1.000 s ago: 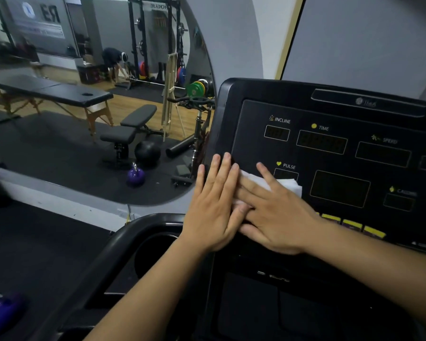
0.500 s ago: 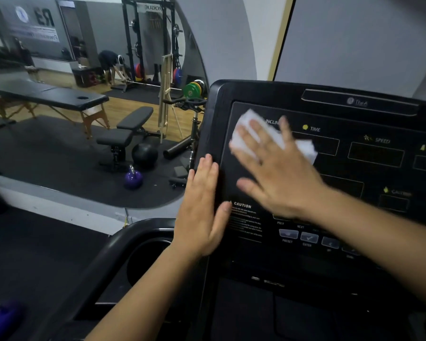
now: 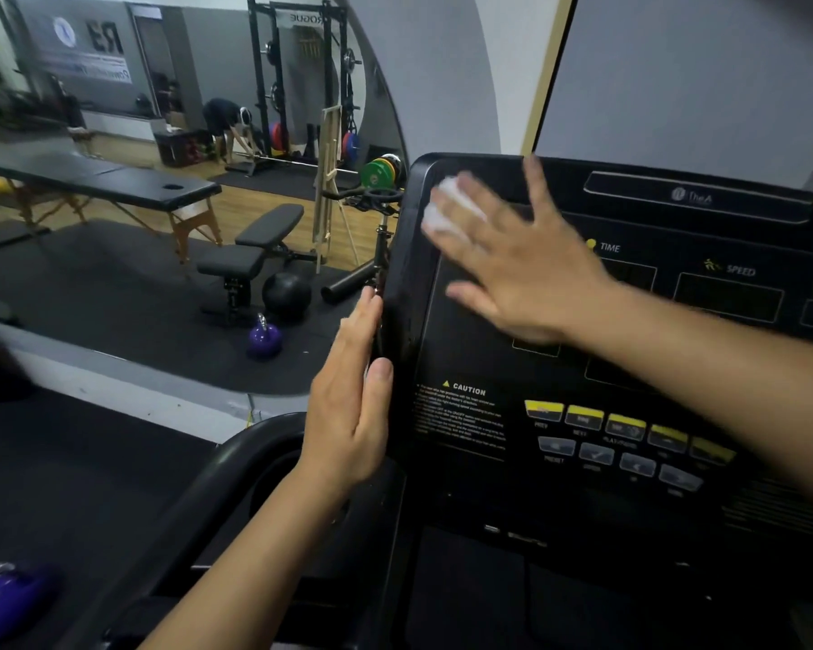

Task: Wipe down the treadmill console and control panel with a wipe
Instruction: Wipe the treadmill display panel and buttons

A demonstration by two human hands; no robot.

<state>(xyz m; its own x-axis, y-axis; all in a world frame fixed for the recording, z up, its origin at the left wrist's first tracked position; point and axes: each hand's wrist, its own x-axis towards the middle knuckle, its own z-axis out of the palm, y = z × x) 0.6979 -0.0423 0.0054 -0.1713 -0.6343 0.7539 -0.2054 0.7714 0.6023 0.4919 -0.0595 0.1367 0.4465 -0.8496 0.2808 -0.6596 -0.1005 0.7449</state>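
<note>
Steadied with left hand [image 3: 348,415] laid flat against the left edge of the console [image 3: 465,349], fingers straight, holding nothing. Pressed the wipe [image 3: 442,208] onto the upper-left corner under the flat, spread right hand [image 3: 522,269]. Called for even pressure and overlapping passes rightward, lighter over the buttons [image 3: 625,424]. Looked white, crumpled, motion-blurred, partly hidden beneath the fingers.

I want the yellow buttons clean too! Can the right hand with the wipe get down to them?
Probably yes. The right hand presses the wipe near the console's top left corner; the yellow buttons lie bare below, nothing between. The left hand rests on the side edge.
</note>
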